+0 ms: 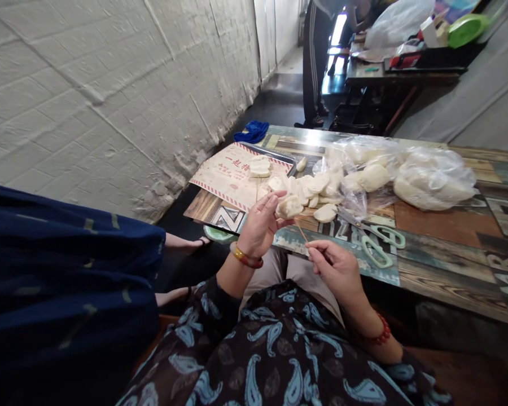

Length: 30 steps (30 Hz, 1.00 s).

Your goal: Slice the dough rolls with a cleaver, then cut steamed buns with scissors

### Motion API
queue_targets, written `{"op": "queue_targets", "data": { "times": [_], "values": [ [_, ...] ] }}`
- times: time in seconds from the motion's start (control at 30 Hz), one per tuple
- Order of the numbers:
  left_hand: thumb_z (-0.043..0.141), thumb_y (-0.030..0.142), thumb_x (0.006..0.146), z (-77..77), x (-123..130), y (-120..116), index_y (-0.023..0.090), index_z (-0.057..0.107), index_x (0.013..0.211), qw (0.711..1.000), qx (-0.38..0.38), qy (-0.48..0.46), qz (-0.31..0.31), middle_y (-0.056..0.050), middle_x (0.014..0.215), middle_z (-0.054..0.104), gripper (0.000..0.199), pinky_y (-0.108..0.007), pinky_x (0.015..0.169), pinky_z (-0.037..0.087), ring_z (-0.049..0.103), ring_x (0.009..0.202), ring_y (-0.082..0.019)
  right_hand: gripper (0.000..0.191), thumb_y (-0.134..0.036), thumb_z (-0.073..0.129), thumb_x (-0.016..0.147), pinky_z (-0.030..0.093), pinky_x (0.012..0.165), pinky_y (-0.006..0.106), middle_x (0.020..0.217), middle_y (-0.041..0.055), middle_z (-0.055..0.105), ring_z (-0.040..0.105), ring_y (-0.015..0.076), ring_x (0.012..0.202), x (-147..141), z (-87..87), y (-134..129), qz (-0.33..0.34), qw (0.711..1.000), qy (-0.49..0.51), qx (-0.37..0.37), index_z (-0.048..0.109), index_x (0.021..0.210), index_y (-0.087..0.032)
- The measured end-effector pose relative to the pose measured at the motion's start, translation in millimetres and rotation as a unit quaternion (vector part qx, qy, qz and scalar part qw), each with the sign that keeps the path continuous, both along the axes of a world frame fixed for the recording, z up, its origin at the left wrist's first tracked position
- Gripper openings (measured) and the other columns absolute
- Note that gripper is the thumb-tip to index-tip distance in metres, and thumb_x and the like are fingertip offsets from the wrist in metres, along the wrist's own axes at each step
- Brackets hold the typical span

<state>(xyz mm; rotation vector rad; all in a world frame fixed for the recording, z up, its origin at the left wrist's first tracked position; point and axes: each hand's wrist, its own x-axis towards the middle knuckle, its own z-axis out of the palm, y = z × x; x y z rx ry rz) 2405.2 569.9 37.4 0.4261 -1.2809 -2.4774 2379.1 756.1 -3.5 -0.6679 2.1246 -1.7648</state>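
My left hand (260, 224) has its fingers closed around pale, dough-like slices (290, 207) at the table's near edge. My right hand (336, 269) pinches a thin wooden skewer (301, 231) between thumb and fingertips. The skewer's upper end meets the slices in my left hand; how far it goes in is hidden. Just beyond lies a heap of loose pale slices (317, 183), with a single slice (325, 213) nearer to me. A few slices on a skewer (260, 167) rest on a printed paper sheet (222, 172) to the left.
Scissors with light green handles (383, 243) lie right of my hands. Clear plastic bags of pale pieces (432, 177) stand behind them. A blue cloth (252, 132) is at the far edge. One person in a dark blue garment (68, 282) stands close on my left; another (315, 62) stands farther back.
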Motion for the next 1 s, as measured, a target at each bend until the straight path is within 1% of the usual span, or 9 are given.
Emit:
{"op": "queue_targets", "data": {
  "times": [0.1, 0.23, 0.3, 0.37, 0.47, 0.53, 0.67, 0.83, 1.0],
  "values": [
    [0.081, 0.046, 0.072, 2.6, -0.3, 7.5, 0.018, 0.071, 0.101, 1.000, 0.028, -0.003, -0.011, -0.005, 0.095, 0.073, 0.042, -0.031, 0.074, 0.060, 0.070, 0.083, -0.017, 0.020, -0.037, 0.061, 0.090, 0.048, 0.054, 0.025, 0.071, 0.0008, 0.065, 0.058, 0.0115, 0.052, 1.2, -4.3, 2.7, -0.009, 1.000, 0.017, 0.007, 0.071, 0.092, -0.020],
    [0.083, 0.038, 0.071, 7.2, 3.4, 17.1, 0.017, 0.073, 0.092, 0.998, 0.043, 0.015, -0.034, -0.004, 0.088, 0.073, 0.032, -0.033, 0.079, 0.060, 0.070, 0.082, -0.017, 0.019, -0.036, 0.060, 0.091, 0.049, 0.059, 0.026, 0.074, 0.0015, 0.066, 0.059, 0.0126, 0.058, 0.3, -11.9, 6.7, -0.015, 0.999, 0.030, 0.003, 0.071, 0.092, -0.021],
    [0.084, 0.037, 0.071, 10.2, 6.7, 20.2, 0.016, 0.074, 0.091, 0.998, 0.035, 0.027, -0.044, -0.005, 0.089, 0.074, 0.031, -0.035, 0.082, 0.060, 0.070, 0.085, -0.017, 0.020, -0.038, 0.060, 0.091, 0.050, 0.060, 0.026, 0.074, 0.0012, 0.065, 0.059, 0.0127, 0.059, -0.6, -17.0, 8.8, -0.020, 1.000, 0.024, -0.005, 0.071, 0.091, -0.021],
    [0.084, 0.036, 0.070, 12.5, 9.9, 22.6, 0.016, 0.076, 0.091, 0.998, 0.022, 0.031, -0.050, -0.006, 0.090, 0.075, 0.030, -0.035, 0.084, 0.059, 0.070, 0.086, -0.018, 0.022, -0.040, 0.059, 0.091, 0.049, 0.057, 0.025, 0.073, 0.0005, 0.064, 0.058, 0.0125, 0.059, -1.1, -22.4, 10.5, -0.028, 1.000, 0.005, -0.012, 0.070, 0.092, -0.021],
    [0.085, 0.035, 0.070, 13.8, 13.2, 25.2, 0.017, 0.077, 0.091, 0.998, -0.001, 0.033, -0.048, -0.006, 0.089, 0.076, 0.029, -0.033, 0.084, 0.059, 0.070, 0.082, -0.017, 0.024, -0.043, 0.059, 0.092, 0.046, 0.053, 0.024, 0.071, -0.0003, 0.061, 0.056, 0.0122, 0.059, -0.8, -29.0, 12.0, -0.031, 0.999, -0.019, -0.017, 0.069, 0.093, -0.021],
    [0.085, 0.035, 0.070, 13.8, 14.3, 26.1, 0.018, 0.078, 0.092, 0.998, -0.022, 0.035, -0.047, -0.005, 0.090, 0.076, 0.028, -0.031, 0.083, 0.058, 0.070, 0.081, -0.016, 0.023, -0.042, 0.059, 0.092, 0.045, 0.052, 0.023, 0.072, -0.0007, 0.059, 0.055, 0.0119, 0.059, -0.6, -31.3, 12.4, -0.032, 0.999, -0.018, -0.018, 0.069, 0.093, -0.021],
    [0.084, 0.035, 0.071, 15.3, 15.3, 26.6, 0.019, 0.079, 0.092, 0.997, -0.050, 0.032, -0.042, -0.005, 0.092, 0.077, 0.027, -0.028, 0.083, 0.057, 0.070, 0.083, -0.015, 0.020, -0.040, 0.059, 0.093, 0.045, 0.053, 0.024, 0.074, -0.0006, 0.059, 0.055, 0.0115, 0.060, -1.1, -31.6, 12.1, -0.033, 0.999, -0.001, -0.025, 0.069, 0.093, -0.022],
    [0.085, 0.037, 0.070, 19.3, 16.6, 26.3, 0.018, 0.079, 0.090, 0.997, -0.069, 0.024, -0.039, -0.006, 0.093, 0.078, 0.028, -0.030, 0.083, 0.057, 0.071, 0.084, -0.017, 0.020, -0.039, 0.059, 0.093, 0.046, 0.054, 0.024, 0.080, 0.0008, 0.063, 0.055, 0.0113, 0.060, -3.0, -27.9, 10.5, -0.032, 0.999, 0.023, -0.024, 0.070, 0.092, -0.023],
    [0.083, 0.036, 0.071, 18.7, 17.3, 25.0, 0.019, 0.079, 0.089, 0.995, -0.086, 0.023, -0.042, -0.006, 0.092, 0.078, 0.025, -0.031, 0.083, 0.057, 0.071, 0.084, -0.018, 0.019, -0.038, 0.059, 0.092, 0.046, 0.054, 0.025, 0.080, 0.0012, 0.065, 0.055, 0.0122, 0.060, -4.4, -24.3, 9.4, -0.031, 0.999, 0.033, -0.021, 0.070, 0.091, -0.023]
  ]
}}
